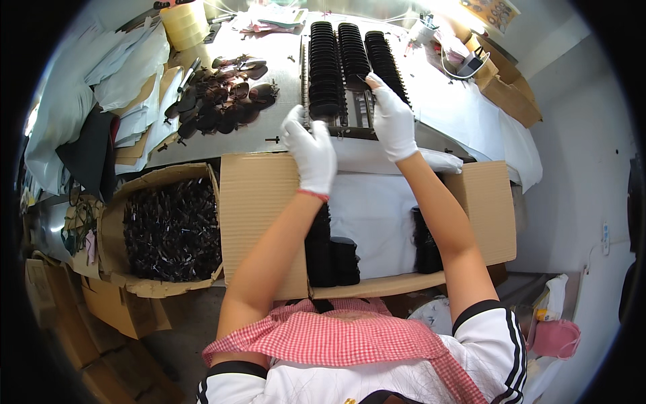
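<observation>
A metal rack [353,132] stands ahead of me, filled with three rows of dark lenses [324,67] set on edge. My right hand [393,121], in a white glove, reaches to the front of the middle row. Its fingertips close at the edge of the foremost dark lens [356,83]. Just before the left row hovers my left hand [311,151], also gloved and slightly blurred. Its thumb and fingers are apart, and I see nothing between them. Below both arms, an opened cardboard box [259,222] holds stacks of black pieces [333,261] beside white sheeting [370,225].
Loose tinted lenses [225,97] lie heaped on the table at left. A carton [217,202] full of small dark pieces stands at lower left. Papers and plastic bags [128,74] crowd the left edge. White sheeting [464,114] and a cardboard tray [511,87] are at right.
</observation>
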Motion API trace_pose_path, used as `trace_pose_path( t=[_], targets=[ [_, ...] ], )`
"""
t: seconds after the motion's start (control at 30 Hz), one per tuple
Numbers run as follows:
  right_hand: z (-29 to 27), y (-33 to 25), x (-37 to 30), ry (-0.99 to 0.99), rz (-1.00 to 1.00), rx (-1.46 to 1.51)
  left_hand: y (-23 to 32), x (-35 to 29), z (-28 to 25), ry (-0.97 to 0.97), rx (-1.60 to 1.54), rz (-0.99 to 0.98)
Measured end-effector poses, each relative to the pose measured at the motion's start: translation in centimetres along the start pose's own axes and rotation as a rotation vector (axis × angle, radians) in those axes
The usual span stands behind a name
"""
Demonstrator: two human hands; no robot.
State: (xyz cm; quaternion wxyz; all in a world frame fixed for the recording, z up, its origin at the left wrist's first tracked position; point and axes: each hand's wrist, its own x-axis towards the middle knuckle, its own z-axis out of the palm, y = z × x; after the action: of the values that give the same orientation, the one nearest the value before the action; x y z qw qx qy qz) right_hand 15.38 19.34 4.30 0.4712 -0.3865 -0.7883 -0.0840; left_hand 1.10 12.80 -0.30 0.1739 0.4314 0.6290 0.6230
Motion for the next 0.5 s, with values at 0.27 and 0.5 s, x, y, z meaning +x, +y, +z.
trace_pose_path(
  t=[0.27, 0.5],
  targets=[
    [-4.3, -2.1, 0.8, -0.52, 0.475, 0.567, 5.5, -2.2, -0.9, -0.311, -1.229, -1.161],
    [4.7, 6.9, 4.0, -0.404, 0.822, 0.62, 2.9, -2.4, 4.9, -0.605, -0.417, -0.445]
  ],
)
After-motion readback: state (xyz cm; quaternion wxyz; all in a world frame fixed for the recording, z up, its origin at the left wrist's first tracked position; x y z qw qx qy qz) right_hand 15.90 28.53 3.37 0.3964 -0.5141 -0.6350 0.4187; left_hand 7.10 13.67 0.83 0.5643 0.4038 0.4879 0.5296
